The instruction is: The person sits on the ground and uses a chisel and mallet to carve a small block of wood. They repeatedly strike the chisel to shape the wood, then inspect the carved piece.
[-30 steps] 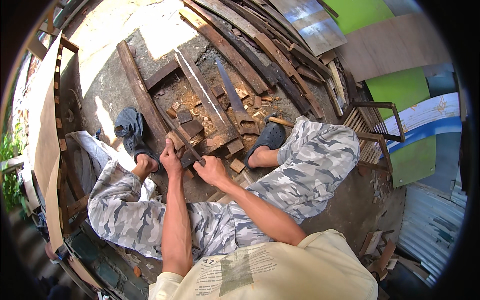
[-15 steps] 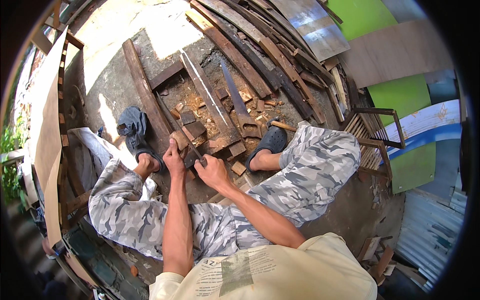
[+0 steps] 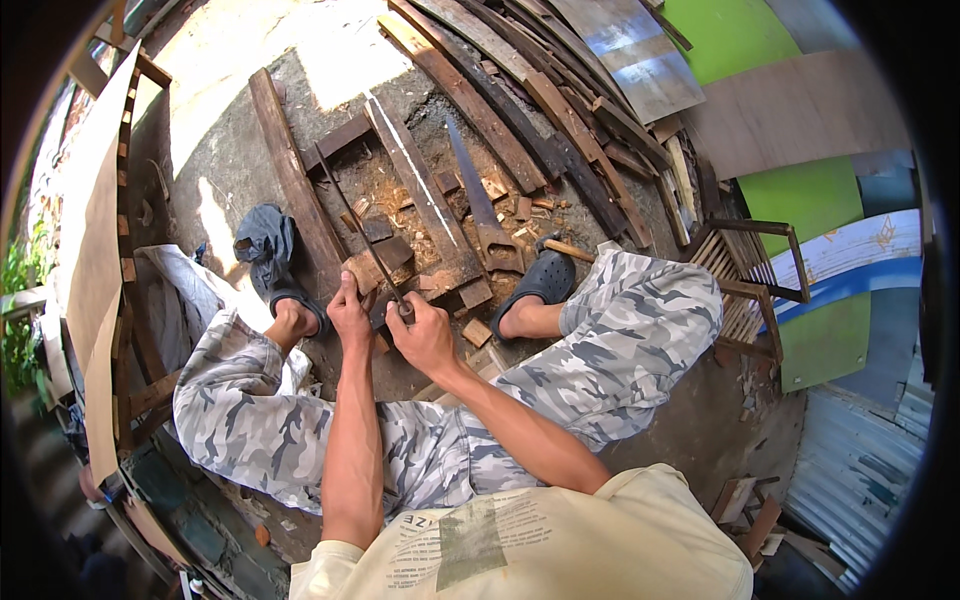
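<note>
My right hand is closed round the near end of a long, thin, dark tool, whose exact kind I cannot make out. Its shaft slants away to the far left, crossing over a brown wooden block. Beside it my left hand grips the near side of this block, thumb up. The fingers' undersides are hidden. Between my feet a handsaw with a wooden handle lies on the ground, to the right of a plank marked by a white streak.
Offcuts and wood chips litter the ground. A long beam lies left of them. Stacked planks spread at the far right. A slatted wooden chair stands right of my knee, near green panels. A wooden handle rests by my right clog.
The long dark tool has slid away from me, its tip now farther off over the crosspiece. My right hand shifted slightly forward; my left hand stays nearly in place with the block.
</note>
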The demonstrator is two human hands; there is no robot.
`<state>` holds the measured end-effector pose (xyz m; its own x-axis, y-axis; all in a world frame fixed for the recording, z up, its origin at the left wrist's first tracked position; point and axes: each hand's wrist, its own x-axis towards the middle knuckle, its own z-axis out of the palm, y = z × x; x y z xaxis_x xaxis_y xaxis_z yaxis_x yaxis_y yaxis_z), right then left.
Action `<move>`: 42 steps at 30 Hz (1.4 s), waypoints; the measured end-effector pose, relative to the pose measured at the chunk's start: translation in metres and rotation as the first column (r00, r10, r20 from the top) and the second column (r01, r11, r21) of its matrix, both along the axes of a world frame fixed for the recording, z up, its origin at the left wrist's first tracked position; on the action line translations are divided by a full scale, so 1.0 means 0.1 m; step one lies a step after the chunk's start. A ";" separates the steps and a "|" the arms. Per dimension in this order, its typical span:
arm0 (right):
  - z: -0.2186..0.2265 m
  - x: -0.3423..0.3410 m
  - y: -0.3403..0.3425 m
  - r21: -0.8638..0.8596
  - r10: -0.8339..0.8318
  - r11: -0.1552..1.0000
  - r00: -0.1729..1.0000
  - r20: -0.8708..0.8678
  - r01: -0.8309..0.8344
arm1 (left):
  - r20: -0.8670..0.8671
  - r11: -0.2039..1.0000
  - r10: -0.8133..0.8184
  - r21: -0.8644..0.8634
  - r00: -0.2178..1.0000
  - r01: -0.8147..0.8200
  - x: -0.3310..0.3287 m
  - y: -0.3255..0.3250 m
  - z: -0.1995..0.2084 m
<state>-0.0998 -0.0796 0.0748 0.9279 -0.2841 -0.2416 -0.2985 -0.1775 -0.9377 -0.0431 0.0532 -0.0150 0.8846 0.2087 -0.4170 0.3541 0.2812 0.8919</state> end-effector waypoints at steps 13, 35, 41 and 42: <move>-0.34 -0.09 0.08 -0.190 0.137 0.967 0.973 -0.186 -0.172 | 0.013 0.999 -0.031 0.031 0.999 0.030 0.00 -0.05 -0.01; -0.33 -0.07 -0.01 -0.148 0.115 0.978 0.969 -0.220 -0.150 | 0.028 0.999 0.004 0.037 1.000 -0.006 0.01 -0.17 0.12; -0.09 0.01 0.01 -0.058 0.073 0.995 0.992 -0.101 -0.079 | -0.005 0.996 0.080 0.037 0.997 -0.080 -0.02 -0.11 0.10; 0.01 0.05 -0.02 -0.033 0.042 0.998 0.998 -0.054 -0.044 | 0.005 0.997 0.063 0.041 0.998 -0.063 -0.01 -0.11 0.10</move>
